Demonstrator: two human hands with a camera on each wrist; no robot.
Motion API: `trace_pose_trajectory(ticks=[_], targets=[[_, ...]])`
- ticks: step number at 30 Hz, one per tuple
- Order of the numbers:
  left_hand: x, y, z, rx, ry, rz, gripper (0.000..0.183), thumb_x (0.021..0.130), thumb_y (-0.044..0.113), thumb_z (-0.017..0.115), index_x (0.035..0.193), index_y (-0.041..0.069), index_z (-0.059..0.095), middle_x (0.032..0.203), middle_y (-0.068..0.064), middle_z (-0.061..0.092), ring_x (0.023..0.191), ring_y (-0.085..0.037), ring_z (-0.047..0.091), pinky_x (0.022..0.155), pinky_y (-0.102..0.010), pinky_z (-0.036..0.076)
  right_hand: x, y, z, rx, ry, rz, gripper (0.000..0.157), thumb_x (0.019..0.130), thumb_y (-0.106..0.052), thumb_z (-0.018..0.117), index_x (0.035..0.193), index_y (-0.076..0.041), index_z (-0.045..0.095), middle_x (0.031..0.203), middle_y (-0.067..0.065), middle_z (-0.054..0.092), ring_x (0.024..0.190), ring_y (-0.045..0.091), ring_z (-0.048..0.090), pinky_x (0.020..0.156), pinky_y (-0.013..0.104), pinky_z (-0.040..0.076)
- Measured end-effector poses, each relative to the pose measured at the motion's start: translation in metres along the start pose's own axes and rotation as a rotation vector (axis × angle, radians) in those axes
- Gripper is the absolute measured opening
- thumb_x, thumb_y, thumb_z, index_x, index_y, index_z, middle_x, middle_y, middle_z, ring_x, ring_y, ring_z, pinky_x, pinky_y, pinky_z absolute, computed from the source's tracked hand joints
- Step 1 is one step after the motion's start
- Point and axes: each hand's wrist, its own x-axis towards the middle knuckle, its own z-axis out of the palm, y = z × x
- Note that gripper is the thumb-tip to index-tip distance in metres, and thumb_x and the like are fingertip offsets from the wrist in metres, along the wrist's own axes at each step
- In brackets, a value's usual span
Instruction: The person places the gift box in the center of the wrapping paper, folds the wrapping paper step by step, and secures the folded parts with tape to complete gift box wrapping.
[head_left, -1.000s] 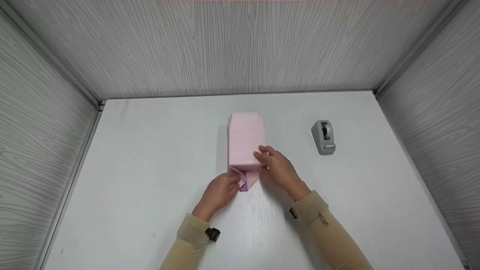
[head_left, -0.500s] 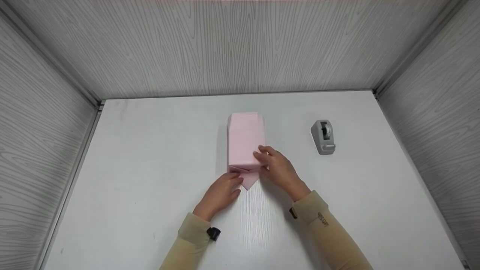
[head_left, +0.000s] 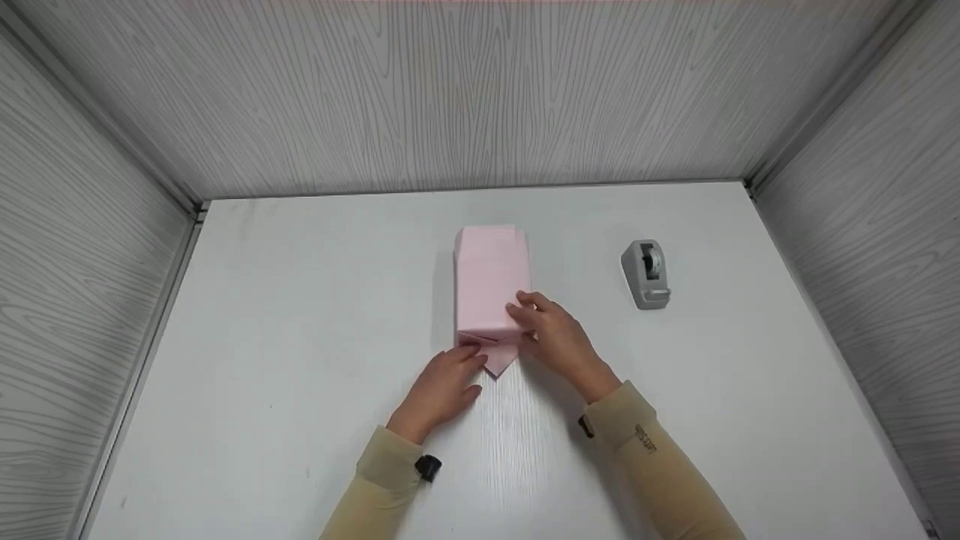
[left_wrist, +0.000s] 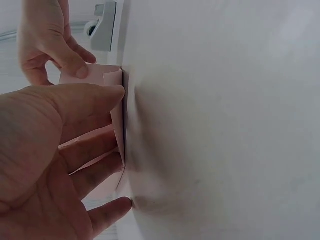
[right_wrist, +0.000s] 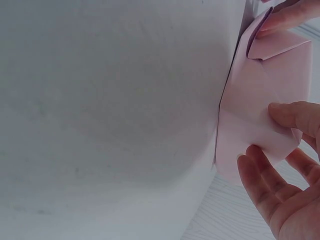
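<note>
A box wrapped in pink paper point(head_left: 491, 277) lies lengthwise on the white table, with a pointed paper flap point(head_left: 499, 362) sticking out at its near end. My left hand point(head_left: 441, 384) touches the folded paper there with extended fingers, its thumb apart from them. In the left wrist view, the left hand's fingers point(left_wrist: 97, 175) lie against the paper and hide part of the fold. My right hand point(head_left: 564, 343) holds the box at its near right corner. The right wrist view shows the right hand's fingers and thumb point(right_wrist: 294, 116) spread on two faces of the box.
A grey tape dispenser point(head_left: 647, 276) with a roll in it stands on the white table point(head_left: 300, 315), right of the box. Grey wood-patterned panels point(head_left: 480, 97) rise behind the table and at both sides.
My left hand has let go of the pinched left paper fold, which now lies folded in at the near end. The near flap has become pointed. The right hand stays put.
</note>
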Motion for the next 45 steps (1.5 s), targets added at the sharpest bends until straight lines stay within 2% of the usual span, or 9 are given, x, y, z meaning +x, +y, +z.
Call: trace_pose_trajectory(ticks=[4, 12, 18, 22, 28, 34, 40, 45], targets=[[-0.004, -0.002, 0.0, -0.015, -0.012, -0.023, 0.046, 0.088, 0.014, 0.072, 0.131, 0.001, 0.06, 0.138, -0.016, 0.053, 0.128, -0.034, 0.048, 0.104, -0.056, 0.037, 0.0, 0.0, 0.001, 0.0, 0.0, -0.003, 0.054, 0.077, 0.005, 0.078, 0.127, -0.011, 0.067, 0.134, 0.011, 0.056, 0.113, 0.03, 0.061, 0.086, 0.042, 0.052], [-0.007, -0.006, -0.002, 0.015, 0.046, -0.02, 0.042, 0.087, 0.01, 0.072, 0.125, -0.002, 0.061, 0.131, -0.019, 0.057, 0.121, -0.036, 0.053, 0.103, -0.051, 0.04, 0.0, 0.0, 0.0, 0.002, -0.01, 0.015, 0.054, 0.079, 0.004, 0.078, 0.129, -0.011, 0.066, 0.136, 0.011, 0.055, 0.116, 0.031, 0.059, 0.089, 0.042, 0.051], [-0.008, -0.002, 0.001, 0.024, 0.056, -0.038, 0.042, 0.087, 0.012, 0.073, 0.125, -0.002, 0.061, 0.131, -0.019, 0.056, 0.124, -0.034, 0.051, 0.103, -0.057, 0.038, 0.0, 0.0, -0.001, -0.004, -0.02, 0.011, 0.053, 0.08, 0.002, 0.078, 0.13, -0.011, 0.065, 0.137, 0.011, 0.054, 0.112, 0.031, 0.06, 0.087, 0.041, 0.051], [-0.009, 0.001, 0.003, 0.038, 0.025, -0.068, 0.049, 0.089, 0.021, 0.072, 0.13, -0.003, 0.059, 0.136, -0.021, 0.053, 0.129, -0.034, 0.047, 0.104, -0.058, 0.036, 0.001, -0.001, -0.001, 0.005, -0.019, 0.015, 0.052, 0.08, 0.001, 0.078, 0.13, -0.01, 0.065, 0.137, 0.012, 0.054, 0.114, 0.031, 0.06, 0.089, 0.041, 0.051], [-0.01, 0.006, 0.004, 0.05, -0.06, -0.122, 0.062, 0.092, 0.037, 0.067, 0.138, -0.001, 0.052, 0.147, -0.02, 0.045, 0.138, -0.035, 0.037, 0.106, -0.062, 0.031, 0.001, -0.001, 0.0, -0.003, -0.037, 0.032, 0.052, 0.082, 0.0, 0.077, 0.131, -0.012, 0.065, 0.138, 0.011, 0.054, 0.118, 0.031, 0.058, 0.092, 0.041, 0.05], [-0.009, 0.01, 0.003, 0.079, -0.109, -0.156, 0.067, 0.092, 0.042, 0.066, 0.141, 0.001, 0.05, 0.151, -0.017, 0.04, 0.141, -0.034, 0.032, 0.108, -0.062, 0.027, 0.001, -0.002, -0.001, -0.011, -0.049, 0.045, 0.053, 0.082, -0.001, 0.078, 0.132, -0.013, 0.064, 0.138, 0.01, 0.053, 0.118, 0.03, 0.058, 0.093, 0.041, 0.05], [-0.009, 0.014, 0.004, 0.11, -0.117, -0.147, 0.068, 0.09, 0.044, 0.067, 0.14, 0.001, 0.052, 0.151, -0.021, 0.037, 0.141, -0.037, 0.031, 0.108, -0.061, 0.029, 0.001, -0.003, -0.002, -0.004, -0.048, 0.054, 0.052, 0.082, 0.0, 0.077, 0.131, -0.013, 0.064, 0.139, 0.009, 0.054, 0.121, 0.029, 0.056, 0.094, 0.041, 0.049], [-0.011, 0.017, 0.006, 0.121, -0.132, -0.118, 0.069, 0.089, 0.046, 0.068, 0.141, 0.004, 0.052, 0.152, -0.027, 0.032, 0.141, -0.042, 0.028, 0.107, -0.061, 0.029, 0.0, -0.002, -0.001, -0.009, -0.028, 0.021, 0.053, 0.08, 0.002, 0.078, 0.13, -0.011, 0.065, 0.137, 0.011, 0.054, 0.117, 0.031, 0.058, 0.091, 0.043, 0.05]])
